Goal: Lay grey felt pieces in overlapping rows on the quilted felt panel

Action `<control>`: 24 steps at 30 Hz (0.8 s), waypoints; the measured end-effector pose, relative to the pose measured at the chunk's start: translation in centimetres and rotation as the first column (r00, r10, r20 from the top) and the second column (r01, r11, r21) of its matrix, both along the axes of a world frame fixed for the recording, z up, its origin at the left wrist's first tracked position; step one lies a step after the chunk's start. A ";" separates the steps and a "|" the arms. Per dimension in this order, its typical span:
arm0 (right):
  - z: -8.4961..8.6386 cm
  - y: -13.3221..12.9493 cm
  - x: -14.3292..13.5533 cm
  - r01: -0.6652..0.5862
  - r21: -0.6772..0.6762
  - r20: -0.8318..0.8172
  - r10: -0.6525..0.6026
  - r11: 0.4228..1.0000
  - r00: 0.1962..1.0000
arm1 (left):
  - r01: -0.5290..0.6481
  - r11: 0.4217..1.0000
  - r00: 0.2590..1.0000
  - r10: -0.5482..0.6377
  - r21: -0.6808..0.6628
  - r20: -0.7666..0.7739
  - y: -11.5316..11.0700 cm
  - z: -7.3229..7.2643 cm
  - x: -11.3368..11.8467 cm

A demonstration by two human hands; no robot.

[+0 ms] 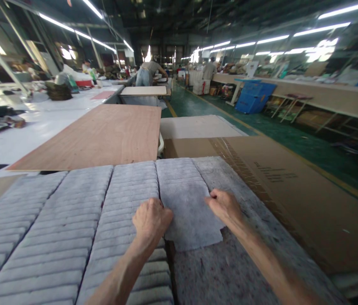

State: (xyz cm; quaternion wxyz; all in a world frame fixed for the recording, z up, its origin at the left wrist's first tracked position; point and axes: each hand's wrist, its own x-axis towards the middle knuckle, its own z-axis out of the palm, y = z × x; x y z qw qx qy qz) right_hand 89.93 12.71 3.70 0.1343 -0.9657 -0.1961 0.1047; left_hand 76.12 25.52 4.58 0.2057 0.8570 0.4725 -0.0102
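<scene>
A light grey piece of felt-like fabric [193, 220] lies between my two hands, its lower edge uneven. My left hand [153, 216] is closed at its left edge, the fingers curled under and partly hidden. On the opposite edge, my right hand [225, 205] pinches the fabric between thumb and fingers. Just beyond it, more pieces [179, 167] overlap in the same column. Left of my hands run several columns of overlapping grey pieces [131, 186]. Beneath everything is a speckled grey felt surface [210, 271].
Brown cardboard [280, 186] extends along the right side. A plywood board [112, 131] rests ahead on the left, over a white table [4, 146]. Blue crates [251, 96] stand across the green aisle. A person [150, 74] bends over a table farther ahead.
</scene>
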 end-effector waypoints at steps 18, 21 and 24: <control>-1.0 -1.1 -3.6 -0.424 -0.032 0.497 0.382 0.905 0.779 | -0.056 0.997 0.952 0.039 0.047 0.305 -0.3 -0.1 -2.4; -2.6 -1.0 -4.2 -0.585 -0.079 0.502 0.540 0.807 0.676 | 0.096 0.972 0.929 -0.164 0.214 0.332 -0.7 -0.5 -3.3; -3.7 -1.1 -4.5 -0.630 -0.123 0.476 0.603 0.767 0.641 | 0.369 0.836 0.852 -0.479 0.406 0.211 -1.3 -1.6 -3.8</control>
